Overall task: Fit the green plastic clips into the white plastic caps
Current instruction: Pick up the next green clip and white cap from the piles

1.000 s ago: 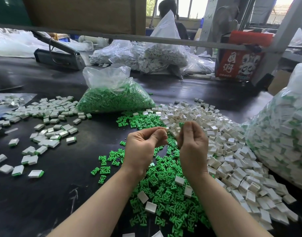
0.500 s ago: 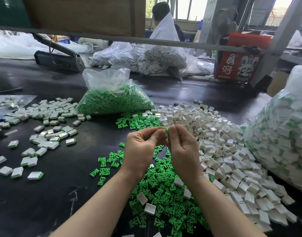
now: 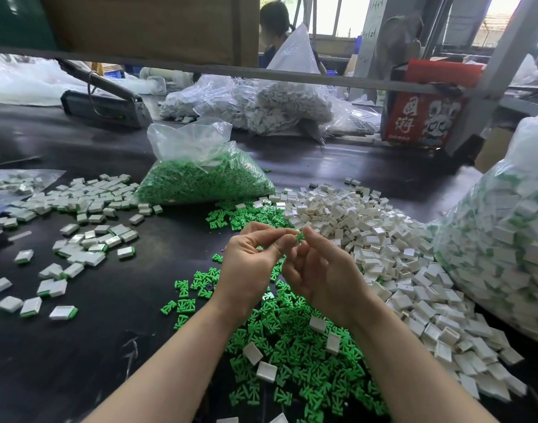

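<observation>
A: Nearest stuff?
B: Loose green clips (image 3: 295, 355) heaped on the dark desk (image 3: 78, 361) under my wrists, a few white caps (image 3: 393, 257) lying on top; the big cap pile sits just right of them.
A: Hands?
B: Both raised over the heap, meeting. My left hand (image 3: 249, 264) has its fingers curled, thumb and forefinger pinched on something small, can't tell what. My right hand (image 3: 322, 276) pinches one green clip (image 3: 299, 236) at the fingertips, touching the left fingertips.
A: Left side?
B: Finished caps with green edges (image 3: 78, 227), scattered.
A: Farther back?
B: Clear bag of green clips (image 3: 200, 181), open top. Big bag of assembled pieces (image 3: 499, 233) at right. Beyond, bags of white parts (image 3: 261, 108), a red box (image 3: 420, 117).
</observation>
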{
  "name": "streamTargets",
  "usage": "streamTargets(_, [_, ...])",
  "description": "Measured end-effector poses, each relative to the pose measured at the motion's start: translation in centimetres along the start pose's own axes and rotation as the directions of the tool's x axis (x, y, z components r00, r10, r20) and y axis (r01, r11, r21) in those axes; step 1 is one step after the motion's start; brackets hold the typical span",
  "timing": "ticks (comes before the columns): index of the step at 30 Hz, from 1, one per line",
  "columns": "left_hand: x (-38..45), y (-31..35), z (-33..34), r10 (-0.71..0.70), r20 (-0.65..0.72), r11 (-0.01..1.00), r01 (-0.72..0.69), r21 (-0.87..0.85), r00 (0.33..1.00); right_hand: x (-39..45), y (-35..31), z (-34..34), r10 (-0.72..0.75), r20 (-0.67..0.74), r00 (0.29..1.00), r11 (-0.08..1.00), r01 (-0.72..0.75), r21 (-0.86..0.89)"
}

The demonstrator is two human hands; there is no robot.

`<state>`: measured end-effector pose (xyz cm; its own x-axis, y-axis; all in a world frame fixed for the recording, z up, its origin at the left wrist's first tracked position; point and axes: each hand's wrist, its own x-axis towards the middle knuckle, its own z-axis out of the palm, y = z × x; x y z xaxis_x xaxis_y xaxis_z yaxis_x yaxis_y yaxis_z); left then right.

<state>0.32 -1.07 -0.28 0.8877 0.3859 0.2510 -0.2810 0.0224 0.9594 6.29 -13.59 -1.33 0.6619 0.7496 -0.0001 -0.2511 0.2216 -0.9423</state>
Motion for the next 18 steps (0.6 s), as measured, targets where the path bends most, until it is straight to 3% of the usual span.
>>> streamTargets(7, [-0.4,-0.3,0.6,-0.085,-0.004,0.988,0.084,-0.126,0.996,0.3,0.4,0.7,0.016,0.156,0.988,0.974,-0.05,0.221])
streamTargets(18, [-0.1,-0.8,0.5,-0.036,-0.019,0.997,0.035,-0.076,0.999,-0.1,-0.1,1.2,-0.028,0.136,0.99,0.933,-0.023,0.359])
